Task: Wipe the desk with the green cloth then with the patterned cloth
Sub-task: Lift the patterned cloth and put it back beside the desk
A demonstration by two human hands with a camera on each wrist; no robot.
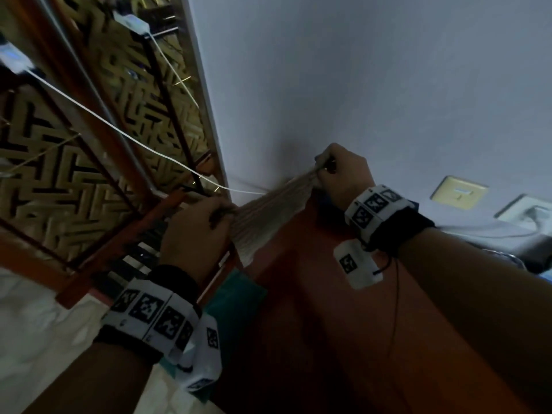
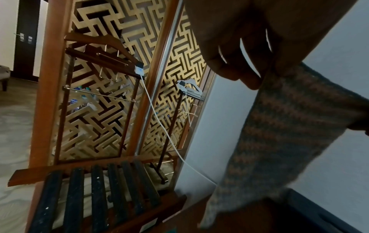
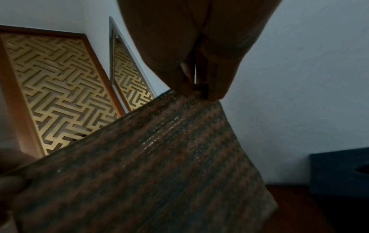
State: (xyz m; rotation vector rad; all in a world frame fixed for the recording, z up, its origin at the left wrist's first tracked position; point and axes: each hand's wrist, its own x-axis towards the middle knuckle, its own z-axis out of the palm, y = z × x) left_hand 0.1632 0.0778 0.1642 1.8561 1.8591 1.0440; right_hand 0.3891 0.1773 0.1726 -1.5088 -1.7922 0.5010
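The patterned cloth (image 1: pixel 268 213) with brown and grey zigzag stripes hangs stretched between both hands above the reddish-brown desk (image 1: pixel 313 309). My left hand (image 1: pixel 203 225) pinches its near corner, and my right hand (image 1: pixel 334 171) pinches the far corner close to the wall. In the left wrist view the patterned cloth (image 2: pixel 289 129) droops from my left hand (image 2: pixel 259 74) toward the desk (image 2: pixel 249 220). The right wrist view shows the patterned cloth (image 3: pixel 159 157) spreading down from my right hand (image 3: pixel 201 89). The green cloth (image 1: pixel 236 297) lies on the desk edge under my left wrist.
A white wall (image 1: pixel 358 85) runs behind the desk, with two wall sockets (image 1: pixel 458 191) at the right. A wooden lattice screen (image 1: pixel 74 162), a white cable (image 1: pixel 119 132) and a slatted wooden rack (image 2: pixel 95 197) stand at the left. A dark box (image 3: pixel 339 171) sits on the desk at right.
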